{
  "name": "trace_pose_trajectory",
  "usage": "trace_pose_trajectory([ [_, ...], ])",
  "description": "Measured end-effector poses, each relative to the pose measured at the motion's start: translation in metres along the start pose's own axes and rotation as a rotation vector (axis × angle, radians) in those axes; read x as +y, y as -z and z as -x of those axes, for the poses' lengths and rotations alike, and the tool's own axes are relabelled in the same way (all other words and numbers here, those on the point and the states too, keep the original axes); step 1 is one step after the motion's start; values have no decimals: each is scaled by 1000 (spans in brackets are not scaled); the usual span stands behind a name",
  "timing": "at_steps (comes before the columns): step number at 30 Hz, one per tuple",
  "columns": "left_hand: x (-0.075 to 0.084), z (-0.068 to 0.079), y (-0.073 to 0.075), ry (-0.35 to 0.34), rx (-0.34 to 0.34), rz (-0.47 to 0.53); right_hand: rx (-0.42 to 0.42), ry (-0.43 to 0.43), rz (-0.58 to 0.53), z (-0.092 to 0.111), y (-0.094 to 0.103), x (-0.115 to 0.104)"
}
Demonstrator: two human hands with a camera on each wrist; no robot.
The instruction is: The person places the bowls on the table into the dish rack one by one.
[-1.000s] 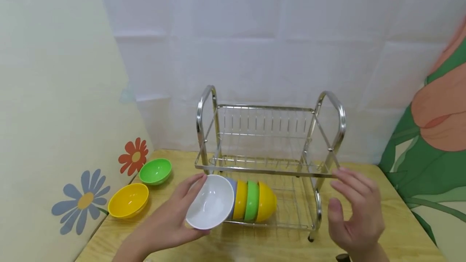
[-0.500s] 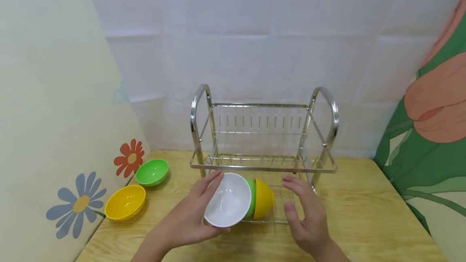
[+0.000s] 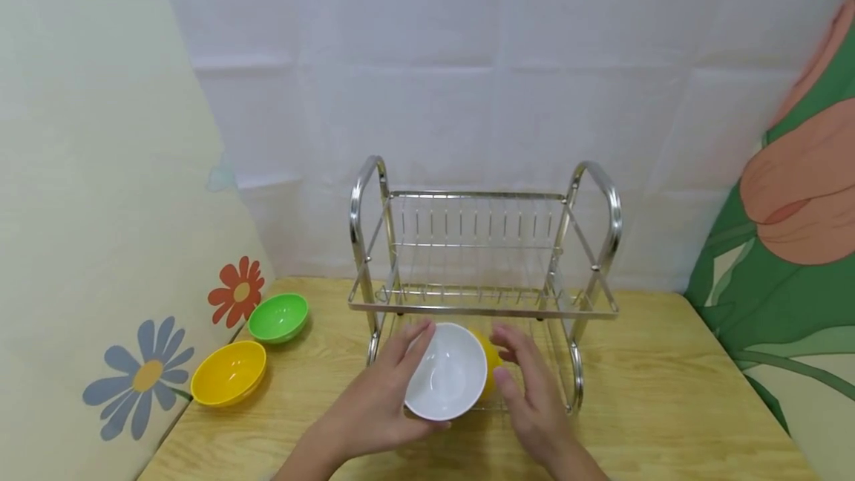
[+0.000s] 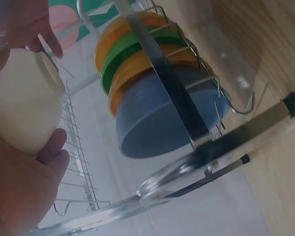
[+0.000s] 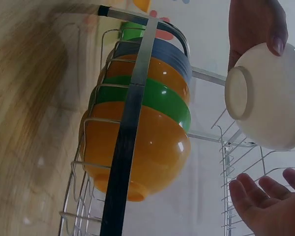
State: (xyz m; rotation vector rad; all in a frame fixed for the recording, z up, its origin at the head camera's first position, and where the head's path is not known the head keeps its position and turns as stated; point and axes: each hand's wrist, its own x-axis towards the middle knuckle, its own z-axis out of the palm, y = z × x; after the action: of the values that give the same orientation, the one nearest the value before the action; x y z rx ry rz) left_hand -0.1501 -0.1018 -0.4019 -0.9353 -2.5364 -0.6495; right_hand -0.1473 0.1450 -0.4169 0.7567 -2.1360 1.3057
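the table (image 3: 668,384) is carrying a two-tier metal dish rack (image 3: 481,312), which is holding a row of bowls (image 5: 160,101) on edge in its lower tier. the person's left hand (image 3: 384,403) is grasping a white bowl (image 3: 446,373) by its side, while the right hand (image 3: 534,399) is hovering just beside it, fingers relaxed, holding nothing. the white bowl is leaning in front of the rack, mouth facing the person. for good control, the right hand should be supporting the bowl's free side, and both should be avoiding the rack's bars.
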Motion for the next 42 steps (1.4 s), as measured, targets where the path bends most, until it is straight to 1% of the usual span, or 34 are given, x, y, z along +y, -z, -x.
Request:
trace_pose_trajectory([
  [4,3,-2,-7,2,5,-1,2,-1,-49,1,-6,2],
  [7,5,-5,-11,-1,21,9,-12,-26,-85,1,-9,2],
  [12,7,-9,-20,-27,67,23,-36,-79,-185,0,-12,2],
  [20,12,-12,-28,-11,94,32,-3,-136,-246,0,-18,-4],
  [24,14,-12,-32,-6,123,11,7,-155,-281,0,-20,-8],
  [29,17,-12,-38,-1,167,-51,34,-193,-284,-2,-22,-11],
  [32,20,-13,-41,13,188,-85,54,-223,-274,-2,-22,-13],
  [35,23,-13,-42,40,179,-97,66,-239,-253,-3,-22,-13],
  [39,26,-12,-40,68,110,-87,69,-213,-193,-4,-17,-11],
  [42,27,-10,-37,85,50,-58,61,-178,-112,-6,-13,-9],
])
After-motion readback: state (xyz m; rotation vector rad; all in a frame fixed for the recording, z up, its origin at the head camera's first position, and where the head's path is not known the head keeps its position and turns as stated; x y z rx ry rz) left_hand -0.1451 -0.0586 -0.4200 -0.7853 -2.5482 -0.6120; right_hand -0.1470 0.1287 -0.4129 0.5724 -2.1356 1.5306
